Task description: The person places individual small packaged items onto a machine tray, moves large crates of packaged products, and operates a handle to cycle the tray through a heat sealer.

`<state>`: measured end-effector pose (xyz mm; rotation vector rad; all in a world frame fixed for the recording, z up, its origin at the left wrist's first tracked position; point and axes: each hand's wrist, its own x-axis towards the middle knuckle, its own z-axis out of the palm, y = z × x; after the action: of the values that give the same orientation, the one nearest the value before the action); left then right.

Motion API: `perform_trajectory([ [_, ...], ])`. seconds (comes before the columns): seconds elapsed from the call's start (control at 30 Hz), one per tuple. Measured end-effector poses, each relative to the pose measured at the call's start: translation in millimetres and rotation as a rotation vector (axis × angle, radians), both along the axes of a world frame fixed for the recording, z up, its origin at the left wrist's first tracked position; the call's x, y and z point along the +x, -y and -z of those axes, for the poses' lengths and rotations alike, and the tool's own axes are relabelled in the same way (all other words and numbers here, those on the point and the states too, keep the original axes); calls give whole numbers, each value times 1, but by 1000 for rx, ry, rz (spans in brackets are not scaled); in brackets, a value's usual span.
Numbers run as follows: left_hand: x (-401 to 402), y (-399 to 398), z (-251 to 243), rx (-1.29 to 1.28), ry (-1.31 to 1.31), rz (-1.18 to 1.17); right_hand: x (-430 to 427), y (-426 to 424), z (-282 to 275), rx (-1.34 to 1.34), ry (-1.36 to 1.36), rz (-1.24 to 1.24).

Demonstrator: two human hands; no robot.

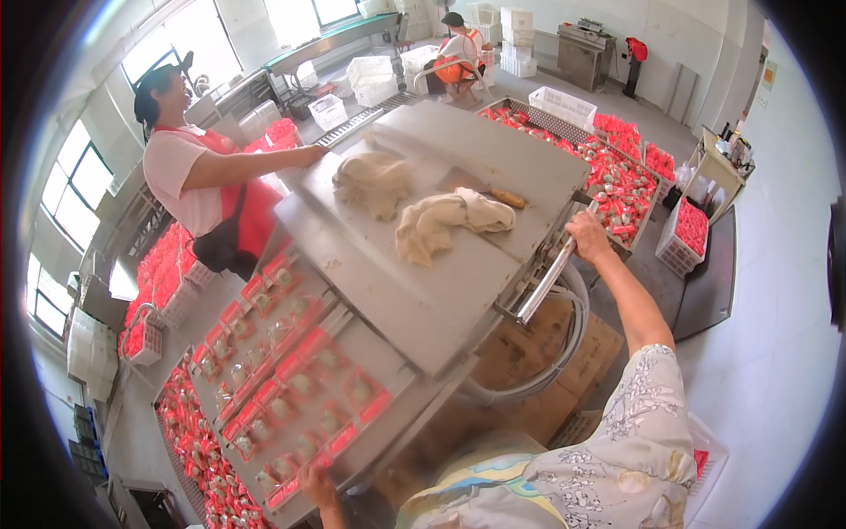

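Observation:
My right hand (588,237) grips the metal bar handle (547,281) on the near side of a steel machine lid (429,311). My left hand (318,486) is at the lower edge of the steel worktop, by the end of a row of red-edged clear packets (307,446) with round pale contents; whether its fingers hold a packet cannot be told. More packets lie in rows on the worktop. Two crumpled beige cloths (373,178) (449,221) and a broad-bladed knife with a wooden handle (507,198) rest on the lid.
Across the machine a co-worker (211,165) in a red apron has a hand on the lid's far edge. A perforated bin of packets (615,188) stands at the right, another (198,443) at lower left. A grey hose (575,330) curves below the handle. Another person (459,49) sits far back.

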<state>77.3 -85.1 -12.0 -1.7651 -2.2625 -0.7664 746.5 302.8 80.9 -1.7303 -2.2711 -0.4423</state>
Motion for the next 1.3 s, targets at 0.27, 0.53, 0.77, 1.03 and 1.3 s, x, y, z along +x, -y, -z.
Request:
perform_trajectory([
  [0.27,-7,4,10,49,-43,63,-6,5,-14,43,21,-38],
  [0.53,-5,24,-43,-22,56,220,-21,13,-42,75,44,-30],
  [0.77,29,7,-131,230,34,223,-39,29,-85,95,9,-25],
  [1.03,144,-72,-262,428,198,763,-99,78,-133,154,16,-139],
  [1.3,252,-93,-302,180,16,677,-184,164,-195,230,-70,-319],
])
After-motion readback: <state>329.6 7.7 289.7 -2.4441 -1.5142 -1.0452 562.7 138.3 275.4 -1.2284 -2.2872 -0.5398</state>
